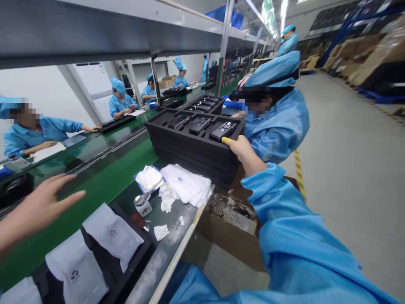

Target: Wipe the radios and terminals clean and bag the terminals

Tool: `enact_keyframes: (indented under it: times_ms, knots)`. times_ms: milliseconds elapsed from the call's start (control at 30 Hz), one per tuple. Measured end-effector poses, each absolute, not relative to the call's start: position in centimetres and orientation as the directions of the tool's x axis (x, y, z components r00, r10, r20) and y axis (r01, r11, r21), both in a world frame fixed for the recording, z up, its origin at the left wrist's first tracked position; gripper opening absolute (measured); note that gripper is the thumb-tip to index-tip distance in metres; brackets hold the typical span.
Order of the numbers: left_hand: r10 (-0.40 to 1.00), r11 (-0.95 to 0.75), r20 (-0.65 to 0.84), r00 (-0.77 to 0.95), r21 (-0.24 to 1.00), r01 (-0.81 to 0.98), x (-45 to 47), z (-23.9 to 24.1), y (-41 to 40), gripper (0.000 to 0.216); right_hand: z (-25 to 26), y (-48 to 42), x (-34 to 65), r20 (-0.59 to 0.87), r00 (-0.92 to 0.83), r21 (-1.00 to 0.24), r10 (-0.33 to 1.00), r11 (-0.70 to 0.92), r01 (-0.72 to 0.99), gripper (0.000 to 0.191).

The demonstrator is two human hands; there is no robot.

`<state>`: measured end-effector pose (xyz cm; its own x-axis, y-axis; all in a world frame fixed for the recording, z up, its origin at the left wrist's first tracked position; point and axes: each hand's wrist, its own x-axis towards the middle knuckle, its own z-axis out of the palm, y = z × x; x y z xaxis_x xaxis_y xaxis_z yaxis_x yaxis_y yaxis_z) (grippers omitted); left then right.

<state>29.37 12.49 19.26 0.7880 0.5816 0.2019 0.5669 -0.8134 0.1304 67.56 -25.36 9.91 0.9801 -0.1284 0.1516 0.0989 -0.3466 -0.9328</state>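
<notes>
My left hand (44, 207) is open above the green conveyor belt (123, 169), its fingers stretched out and touching nothing. My right hand (243, 152) wears a yellow finger cot and closes on the near right corner of the top black foam tray (196, 141); some of its fingers are hidden. Right by the yellow tip sits a black handheld device (222, 130) in its slot, with more devices in the slots beside it. At lower left, white printed pouches (112, 232) lie in another black foam tray (122, 285).
A stack of white pouches (186, 183), crumpled wipes (148, 178) and a small metal-topped dispenser bottle (143, 204) stand on the bench. An open cardboard box (228, 236) is below. A co-worker (275, 114) sits close at right; others work across the belt. A shelf (126, 31) hangs overhead.
</notes>
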Motion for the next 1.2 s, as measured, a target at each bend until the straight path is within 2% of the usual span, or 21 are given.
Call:
enact_keyframes:
  times_ms: [100,167,267,433,533,633,833,967,1067,1200]
  knots:
    - [0.572,-0.757,0.093,0.815,0.441,0.482,36.6,20.0,9.0,0.069,10.1,-25.5,67.0,0.165,0.978,-0.942,-0.126,-0.313,0.119,0.033]
    - [0.608,-0.5,-0.032,0.793,0.76,0.415,40.9,19.9,6.5,0.058,10.2,-25.8,66.3,0.181,0.978,-0.951,-0.108,-0.274,0.146,0.035]
    - [0.612,-0.233,-0.154,0.776,0.902,0.363,46.4,18.0,3.4,0.04,10.6,-26.9,64.7,0.178,0.982,-0.966,-0.062,-0.201,0.163,0.035]
    - [0.584,0.143,-0.313,0.749,0.948,0.284,53.2,13.6,-1.2,0.031,11.1,-29.0,61.3,0.096,0.995,-0.995,0.015,-0.04,0.097,0.04]
    - [0.576,0.297,-0.304,0.759,0.943,0.152,55.0,13.1,-3.7,0.024,11.3,-30.2,59.2,0.067,0.997,-0.996,0.023,0.063,0.066,0.047]
    - [0.598,0.371,-0.255,0.76,0.928,0.02,54.5,14.5,-5.1,0.01,11.7,-31.5,57.2,0.053,0.999,-0.984,0.007,0.171,0.051,0.051]
    - [0.633,0.418,-0.173,0.754,0.897,-0.145,46.2,19.2,-5.0,0.003,13.9,-32.1,52.0,0.059,0.994,-0.975,0.087,0.217,0.038,0.045]
    - [0.713,0.307,-0.054,0.699,0.92,-0.243,37.1,21.1,-3.5,0.016,15.0,-29.3,48.7,0.143,0.966,-0.98,0.216,0.17,0.107,0.03]
    - [0.832,0.262,-0.087,0.548,0.932,-0.25,30.8,20.5,-2.1,0.017,14.6,-25.3,47.9,0.175,0.901,-0.979,0.397,0.171,0.115,0.029]
    - [0.953,0.235,-0.158,0.258,0.924,-0.302,22.1,16.9,-1.2,0.011,12.8,-18.5,46.0,0.104,0.749,-0.987,0.654,0.159,-0.002,0.04]
